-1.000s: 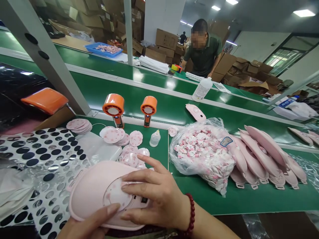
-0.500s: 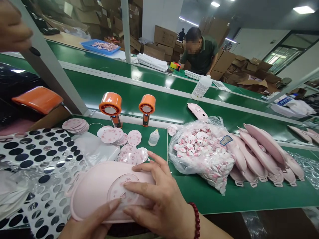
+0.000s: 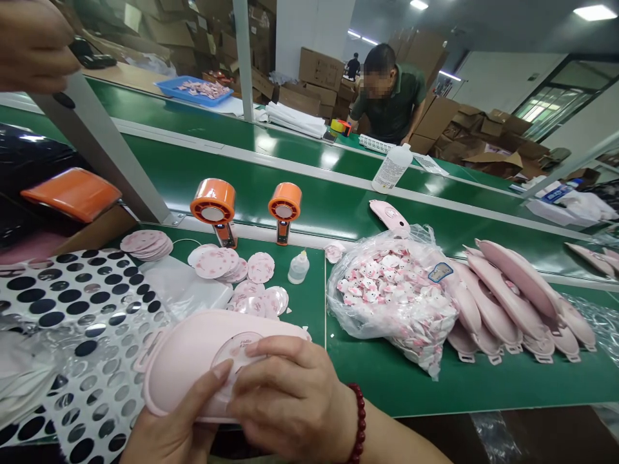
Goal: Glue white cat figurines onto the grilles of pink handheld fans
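Person's left hand (image 3: 169,428) and right hand (image 3: 290,396) both on a pink fan casing (image 3: 193,361), which is held in front of the body, over the edge of a dotted sheet (image 3: 82,290), can't tell if touching it. Right hand half closed, fingers (image 3: 285,361) curled across a round floral sticker (image 3: 236,357) on the casing. Left hand partly open, thumb (image 3: 207,386) against casing's lower side, so casing is gripped between both hands. Red bead bracelet (image 3: 356,422) on right wrist.

Just past the casing, loose round stickers (image 3: 213,263) lie on a green belt (image 3: 309,283), stack of stickers (image 3: 145,245) to the left, small glue bottle (image 3: 298,268) beside them. Two orange fans (image 3: 213,209) (image 3: 284,204) stand upright behind. To the right, a plastic bag of small pink parts (image 3: 387,290) and a row of pink casings (image 3: 512,290). Co-worker's hand (image 3: 33,45) at top left corner, not touching anything here. Another person (image 3: 389,96) across the belts, leaning over
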A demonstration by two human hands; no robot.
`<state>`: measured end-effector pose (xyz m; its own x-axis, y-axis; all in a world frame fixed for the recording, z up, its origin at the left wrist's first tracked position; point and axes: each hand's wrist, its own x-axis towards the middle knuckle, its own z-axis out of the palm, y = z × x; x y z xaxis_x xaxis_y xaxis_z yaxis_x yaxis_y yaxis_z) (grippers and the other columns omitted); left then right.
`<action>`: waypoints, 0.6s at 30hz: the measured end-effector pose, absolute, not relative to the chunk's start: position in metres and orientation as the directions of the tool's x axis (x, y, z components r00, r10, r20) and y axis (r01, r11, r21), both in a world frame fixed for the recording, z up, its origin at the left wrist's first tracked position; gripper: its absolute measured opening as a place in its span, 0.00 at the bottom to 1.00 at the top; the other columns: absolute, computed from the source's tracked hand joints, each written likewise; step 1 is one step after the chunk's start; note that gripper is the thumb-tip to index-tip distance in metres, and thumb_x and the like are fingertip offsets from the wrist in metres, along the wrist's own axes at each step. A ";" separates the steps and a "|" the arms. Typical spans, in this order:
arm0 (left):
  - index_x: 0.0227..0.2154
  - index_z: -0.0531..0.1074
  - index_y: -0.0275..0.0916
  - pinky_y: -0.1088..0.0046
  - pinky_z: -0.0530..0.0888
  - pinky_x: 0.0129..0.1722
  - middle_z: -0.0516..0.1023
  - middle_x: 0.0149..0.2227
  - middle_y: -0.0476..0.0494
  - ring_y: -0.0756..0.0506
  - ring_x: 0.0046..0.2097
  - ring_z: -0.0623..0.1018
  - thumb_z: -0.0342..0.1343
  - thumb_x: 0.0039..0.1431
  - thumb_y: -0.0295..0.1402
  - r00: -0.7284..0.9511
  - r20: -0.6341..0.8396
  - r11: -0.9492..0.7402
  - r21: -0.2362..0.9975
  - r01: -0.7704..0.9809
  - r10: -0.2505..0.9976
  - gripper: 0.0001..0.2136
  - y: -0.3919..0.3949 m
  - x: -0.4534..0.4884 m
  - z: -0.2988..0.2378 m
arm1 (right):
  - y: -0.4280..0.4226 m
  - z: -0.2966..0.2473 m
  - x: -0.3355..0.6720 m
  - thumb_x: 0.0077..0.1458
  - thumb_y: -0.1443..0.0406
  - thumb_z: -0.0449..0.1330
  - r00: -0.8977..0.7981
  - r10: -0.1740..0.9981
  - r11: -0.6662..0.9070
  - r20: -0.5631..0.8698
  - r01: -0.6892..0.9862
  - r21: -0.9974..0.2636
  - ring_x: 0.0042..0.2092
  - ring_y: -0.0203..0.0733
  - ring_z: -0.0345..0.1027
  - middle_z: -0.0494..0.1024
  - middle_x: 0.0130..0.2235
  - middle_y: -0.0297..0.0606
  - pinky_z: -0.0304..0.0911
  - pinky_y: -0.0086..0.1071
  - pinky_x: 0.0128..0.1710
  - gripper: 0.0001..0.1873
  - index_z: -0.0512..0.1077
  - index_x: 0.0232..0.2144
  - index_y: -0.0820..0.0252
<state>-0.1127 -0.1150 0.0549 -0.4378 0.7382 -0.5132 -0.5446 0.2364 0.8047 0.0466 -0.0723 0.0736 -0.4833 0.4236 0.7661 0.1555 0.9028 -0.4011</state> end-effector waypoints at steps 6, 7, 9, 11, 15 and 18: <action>0.53 0.77 0.47 0.56 0.84 0.44 0.86 0.43 0.45 0.31 0.49 0.83 0.73 0.36 0.42 -0.468 -0.551 0.243 0.787 -0.567 0.691 0.35 -0.122 -0.124 0.043 | -0.076 0.081 0.063 0.65 0.56 0.63 -0.351 0.757 0.607 0.551 0.067 -0.792 0.47 0.41 0.78 0.83 0.40 0.37 0.70 0.39 0.57 0.15 0.71 0.27 0.54; 0.53 0.77 0.47 0.56 0.84 0.44 0.86 0.43 0.45 0.31 0.50 0.83 0.73 0.36 0.42 -0.470 -0.554 0.244 0.785 -0.569 0.687 0.35 -0.123 -0.125 0.041 | -0.075 0.079 0.063 0.61 0.57 0.66 -0.248 0.837 0.530 0.489 0.142 -0.836 0.49 0.44 0.77 0.82 0.43 0.39 0.71 0.41 0.56 0.10 0.74 0.32 0.54; 0.53 0.77 0.48 0.56 0.84 0.44 0.86 0.43 0.45 0.30 0.50 0.83 0.73 0.35 0.42 -0.470 -0.556 0.245 0.784 -0.570 0.685 0.35 -0.123 -0.125 0.040 | -0.073 0.074 0.058 0.55 0.57 0.71 -0.158 0.940 0.331 0.303 0.205 -0.921 0.51 0.47 0.75 0.81 0.47 0.40 0.71 0.41 0.54 0.15 0.77 0.43 0.54; 0.53 0.77 0.49 0.55 0.84 0.44 0.86 0.43 0.45 0.30 0.50 0.83 0.74 0.34 0.42 -0.468 -0.551 0.244 0.787 -0.567 0.690 0.36 -0.122 -0.124 0.042 | -0.070 0.072 0.051 0.53 0.56 0.72 -0.218 0.971 0.136 0.096 0.179 -0.974 0.49 0.47 0.77 0.83 0.47 0.38 0.72 0.39 0.52 0.22 0.77 0.48 0.54; 0.53 0.77 0.53 0.58 0.84 0.44 0.85 0.51 0.48 0.30 0.54 0.82 0.77 0.32 0.39 -0.467 -0.512 0.224 0.809 -0.543 0.721 0.38 -0.118 -0.121 0.048 | -0.067 0.075 0.039 0.54 0.55 0.70 -0.294 0.952 -0.049 -0.082 0.118 -0.992 0.45 0.45 0.79 0.84 0.44 0.35 0.73 0.34 0.48 0.17 0.78 0.44 0.55; 0.51 0.78 0.56 0.62 0.84 0.45 0.81 0.58 0.54 0.32 0.57 0.79 0.79 0.31 0.36 -0.491 -0.466 0.184 0.835 -0.518 0.736 0.37 -0.116 -0.125 0.047 | -0.065 0.069 0.039 0.54 0.54 0.70 -0.265 0.964 0.045 0.011 0.124 -0.991 0.46 0.45 0.78 0.84 0.44 0.37 0.74 0.34 0.47 0.19 0.78 0.45 0.55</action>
<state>-0.1253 -0.1159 0.0467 -0.4907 0.7359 -0.4665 -0.5177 0.1844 0.8355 0.0385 -0.0653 0.0692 -0.2649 0.9642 0.0109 0.1245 0.0454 -0.9912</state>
